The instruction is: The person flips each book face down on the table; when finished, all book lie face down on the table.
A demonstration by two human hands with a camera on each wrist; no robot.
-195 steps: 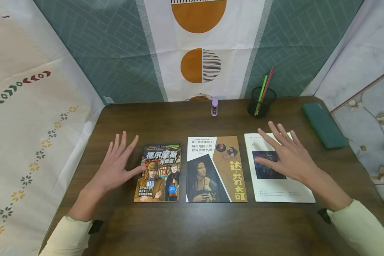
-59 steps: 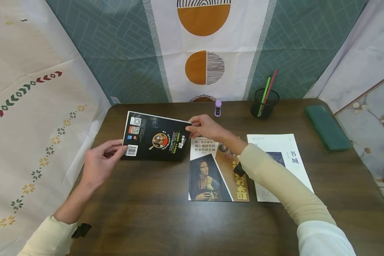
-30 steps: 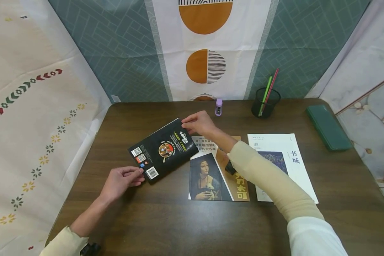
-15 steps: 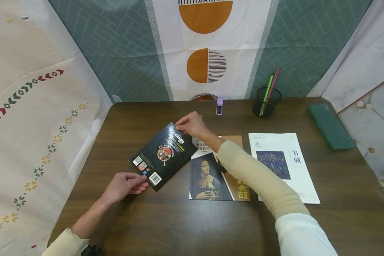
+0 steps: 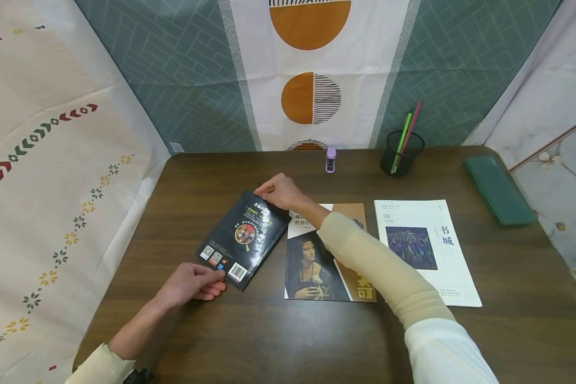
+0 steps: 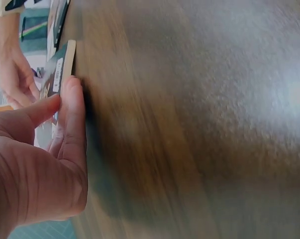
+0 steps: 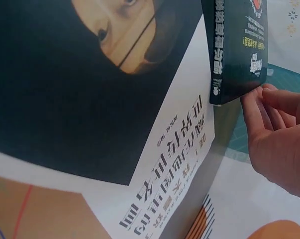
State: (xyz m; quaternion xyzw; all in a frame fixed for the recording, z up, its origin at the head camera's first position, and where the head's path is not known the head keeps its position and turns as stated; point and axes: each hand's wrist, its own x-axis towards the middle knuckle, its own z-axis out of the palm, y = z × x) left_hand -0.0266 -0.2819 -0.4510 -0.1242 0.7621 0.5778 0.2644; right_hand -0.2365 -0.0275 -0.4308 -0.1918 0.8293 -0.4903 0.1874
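Note:
A black paperback book (image 5: 247,234), back cover up with barcode and QR codes, lies tilted at the left of the desk. My left hand (image 5: 192,285) pinches its near left corner, thumb on top and fingers underneath. At the far edge, my right hand (image 5: 282,192) holds it between thumb and fingers. In the left wrist view the book (image 6: 52,74) shows its page edge low over the wood. The right wrist view shows its spine beside the right hand (image 7: 281,134). My right forearm crosses above a brown-and-white book (image 5: 312,266) with a painted portrait, hiding part of its cover.
A white magazine (image 5: 453,277) lies to the right on the dark wooden desk (image 5: 288,341). Along the back stand a small purple-capped bottle (image 5: 330,161) and a black mesh cup (image 5: 399,160) with two pencils. A green case (image 5: 499,190) lies at the right edge.
From spread above the desk, both hands have taken the left book, which now shows its back instead of its front. Lately it has swung to a slant and come nearer; my right hand has moved left.

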